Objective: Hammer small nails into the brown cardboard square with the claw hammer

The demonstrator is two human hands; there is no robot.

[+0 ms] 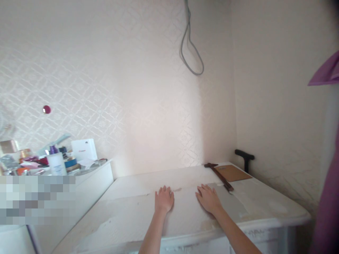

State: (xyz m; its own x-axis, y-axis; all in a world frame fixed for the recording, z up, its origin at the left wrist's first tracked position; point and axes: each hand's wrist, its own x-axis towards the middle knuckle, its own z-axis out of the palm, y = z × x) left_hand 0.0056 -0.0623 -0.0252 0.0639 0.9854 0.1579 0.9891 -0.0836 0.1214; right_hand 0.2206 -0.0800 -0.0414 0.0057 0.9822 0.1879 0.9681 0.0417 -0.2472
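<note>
My left hand [164, 200] lies palm down on the worn white cabinet top [127, 215], its fingers a little apart and nothing in it. To its right, my right hand [208, 198] rests on the same surface, also palm down with fingers spread and no object held. Just beyond the right hand lies a hammer [219, 177] with a dark head and a reddish-brown handle. Partly behind the hammer, near the back right corner, is a flat brown board [234, 173].
On the left a white unit [92, 180] carries several bottles, jars and a white box [84, 149]; part of it is pixelated. A grey cable [199, 72] hangs in a loop. Behind the right edge stands a black handle [245, 155]. Purple cloth [329, 190] hangs at right.
</note>
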